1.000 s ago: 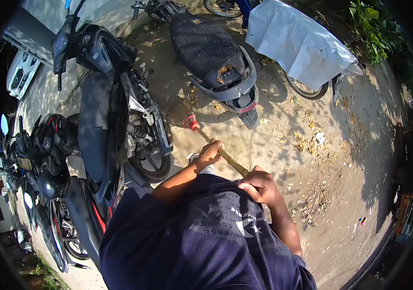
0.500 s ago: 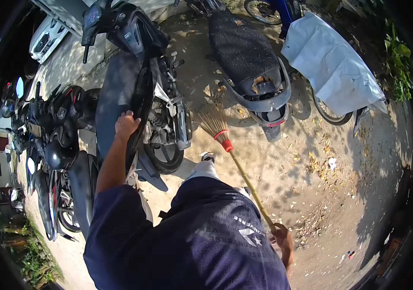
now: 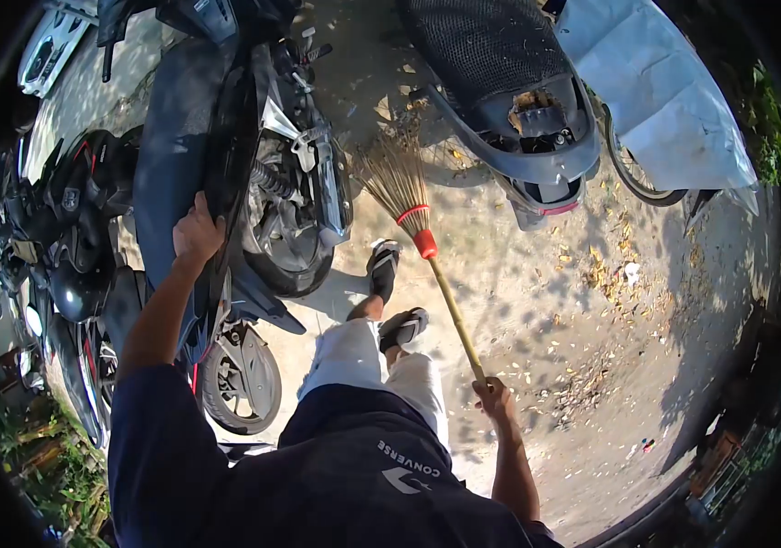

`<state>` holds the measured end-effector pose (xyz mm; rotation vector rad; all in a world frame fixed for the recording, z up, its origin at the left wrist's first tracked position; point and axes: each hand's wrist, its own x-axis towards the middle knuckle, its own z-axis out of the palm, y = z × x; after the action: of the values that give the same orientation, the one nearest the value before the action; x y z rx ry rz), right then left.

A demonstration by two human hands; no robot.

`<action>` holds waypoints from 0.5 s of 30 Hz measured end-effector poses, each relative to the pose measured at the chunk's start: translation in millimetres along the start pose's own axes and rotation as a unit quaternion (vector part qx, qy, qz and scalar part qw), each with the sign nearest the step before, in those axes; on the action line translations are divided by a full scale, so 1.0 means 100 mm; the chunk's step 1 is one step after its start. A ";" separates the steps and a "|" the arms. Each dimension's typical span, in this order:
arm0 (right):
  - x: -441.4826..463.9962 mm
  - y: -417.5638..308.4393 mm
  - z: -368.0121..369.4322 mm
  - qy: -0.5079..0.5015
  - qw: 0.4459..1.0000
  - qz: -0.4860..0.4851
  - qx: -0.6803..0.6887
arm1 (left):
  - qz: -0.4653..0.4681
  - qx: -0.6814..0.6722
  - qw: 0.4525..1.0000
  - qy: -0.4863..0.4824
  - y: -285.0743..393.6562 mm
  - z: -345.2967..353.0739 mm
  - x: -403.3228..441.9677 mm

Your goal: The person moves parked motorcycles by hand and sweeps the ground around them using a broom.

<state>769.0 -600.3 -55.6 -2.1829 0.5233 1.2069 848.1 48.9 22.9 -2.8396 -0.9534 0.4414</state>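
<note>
Sweeping the ground [image 3: 518,310] looks to be the step in hand, with the broom [image 3: 424,244] slanting forward from the person's right side. The right hand [image 3: 496,399] is closed around the end of the bamboo stick [image 3: 454,312] and is the only one on it. The bristles [image 3: 395,169] fan out between the rear wheel [image 3: 292,277] of the black motorbike [image 3: 171,137] and the tail of a second motorbike [image 3: 537,164]; whether their tips press on the ground is hard to tell. The left hand [image 3: 197,233] rests on the rear of the black motorbike's seat, apart from the broom; its fingers are foreshortened, so I cannot tell whether they lie flat or curl. Dry leaves [image 3: 605,279] and a white scrap [image 3: 632,272] lie to the right of the broom, well apart from the bristles. In my judgement, a next stroke calls for a firm right-hand grip, bristles low, drawn out of the narrow gap without catching the wheel. Adding the left hand higher on the stick would steady it.
</note>
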 end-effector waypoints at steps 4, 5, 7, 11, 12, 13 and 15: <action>0.67 0.12 0.35 0.043 0.997 -0.044 -0.051 | 0.070 -0.016 0.992 0.107 -0.10 0.23 -0.01; 0.70 0.15 0.40 0.098 0.990 -0.041 -0.089 | 0.045 0.006 0.995 0.088 -0.05 0.21 -0.02; 0.62 0.27 0.43 0.128 0.984 -0.039 -0.115 | -0.002 0.048 0.997 0.058 0.11 0.10 -0.03; 0.68 1.05 0.67 0.161 0.957 -0.192 -0.149 | 0.013 0.060 0.996 0.071 0.05 0.19 0.01; 0.69 1.03 0.71 0.161 0.969 -0.150 -0.114 | 0.023 0.064 0.994 0.084 0.01 0.23 0.02; 0.76 0.98 0.77 0.162 0.977 -0.110 -0.081 | -0.003 0.082 0.995 0.058 0.05 0.20 0.03; 1.10 0.94 0.98 0.175 0.969 -0.154 -0.080 | 0.002 0.083 0.994 0.065 0.05 0.22 0.03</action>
<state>708.9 -613.2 -218.8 -2.5196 0.2137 0.7247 846.8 47.1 0.2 -2.6829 -0.8459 0.3149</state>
